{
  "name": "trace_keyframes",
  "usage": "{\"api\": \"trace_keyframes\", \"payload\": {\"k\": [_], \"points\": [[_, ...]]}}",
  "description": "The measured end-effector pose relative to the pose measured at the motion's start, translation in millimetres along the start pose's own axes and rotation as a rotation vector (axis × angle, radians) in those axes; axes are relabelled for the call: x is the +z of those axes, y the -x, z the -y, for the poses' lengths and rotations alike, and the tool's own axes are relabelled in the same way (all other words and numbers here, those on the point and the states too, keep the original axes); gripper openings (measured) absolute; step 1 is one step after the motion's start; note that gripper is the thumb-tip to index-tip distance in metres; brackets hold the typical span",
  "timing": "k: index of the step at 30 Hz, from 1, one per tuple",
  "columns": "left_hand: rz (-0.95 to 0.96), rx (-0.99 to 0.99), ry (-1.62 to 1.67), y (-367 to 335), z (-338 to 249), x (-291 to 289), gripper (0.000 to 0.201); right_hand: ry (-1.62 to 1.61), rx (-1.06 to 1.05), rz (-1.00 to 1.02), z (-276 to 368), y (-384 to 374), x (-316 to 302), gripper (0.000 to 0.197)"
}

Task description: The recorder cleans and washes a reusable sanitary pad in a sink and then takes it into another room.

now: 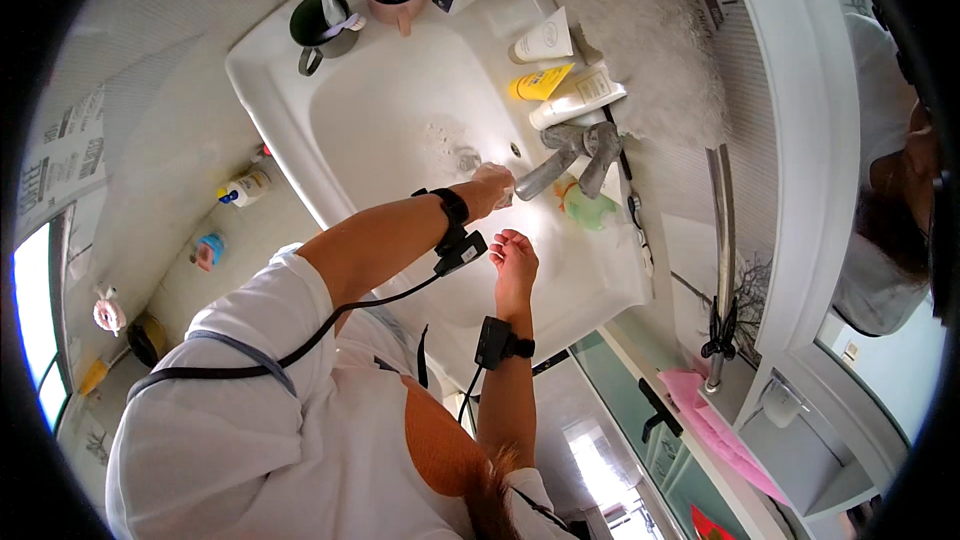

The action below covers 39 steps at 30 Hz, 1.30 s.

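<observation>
Nearest to us are the white sleeves (250, 310), from which both bare forearms reach over the white sink (385, 105). We see a black device strapped on the left wrist (460, 251) and another on the right wrist (492, 342).

The right hand (515, 265) hangs over the near part of the sink, its fingers (513, 237) loosely half curled, with nothing visible in them. Just beyond it, apart from it, the left hand (488, 190) is bent downward with its fingers close together; they are partly hidden, so we cannot tell whether they have hold of anything.

The tap (572, 155) stands on the sink's rim to the right of both hands. Its spout tip ends just beside the left fingers, while the right ones are lower and farther from it. We see a dull grey metal tap with a thick, slanting spout and a stubby handle.

A pale green item (588, 210) lies close to the tap. Past it, two white tubes and a yellow tube (540, 82) line the rim. Farthest along the sink stand a dark green mug (343, 43) and a pink mug (398, 15).
</observation>
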<state>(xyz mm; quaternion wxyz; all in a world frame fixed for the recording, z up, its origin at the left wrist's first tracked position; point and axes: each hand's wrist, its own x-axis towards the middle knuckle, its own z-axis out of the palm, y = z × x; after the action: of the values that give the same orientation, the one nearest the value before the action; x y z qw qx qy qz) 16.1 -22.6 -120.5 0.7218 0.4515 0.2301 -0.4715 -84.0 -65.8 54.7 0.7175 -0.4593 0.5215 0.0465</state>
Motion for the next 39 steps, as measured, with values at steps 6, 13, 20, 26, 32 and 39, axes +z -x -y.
{"api": "trace_keyframes", "payload": {"k": [6,13,20,26,32,39], "points": [[-0.111,-0.236,-0.055,59.0,-56.6,36.9,0.009,0.001,-0.09,0.038,1.0,-12.2,-4.0,0.017],[0.131,-0.124,0.187,95.1,-78.3,22.1,0.019,0.078,-0.139,0.062,13.2,-27.2,26.3,0.028],[0.161,-0.172,0.141,103.1,-84.0,-2.4,0.019,0.038,-0.103,0.267,17.3,-36.2,42.5,0.043],[0.022,-0.125,-0.162,123.4,-93.8,-15.9,0.033,-0.007,-0.084,0.34,9.3,-37.6,45.6,0.043],[0.115,0.044,-0.217,133.2,-83.1,1.8,0.038,-0.253,0.027,0.397,8.4,-43.7,47.2,0.029],[-0.161,0.167,-0.226,132.0,-80.0,5.1,0.038,-0.555,-0.088,0.332,1.9,-59.9,29.4,0.026]]}}
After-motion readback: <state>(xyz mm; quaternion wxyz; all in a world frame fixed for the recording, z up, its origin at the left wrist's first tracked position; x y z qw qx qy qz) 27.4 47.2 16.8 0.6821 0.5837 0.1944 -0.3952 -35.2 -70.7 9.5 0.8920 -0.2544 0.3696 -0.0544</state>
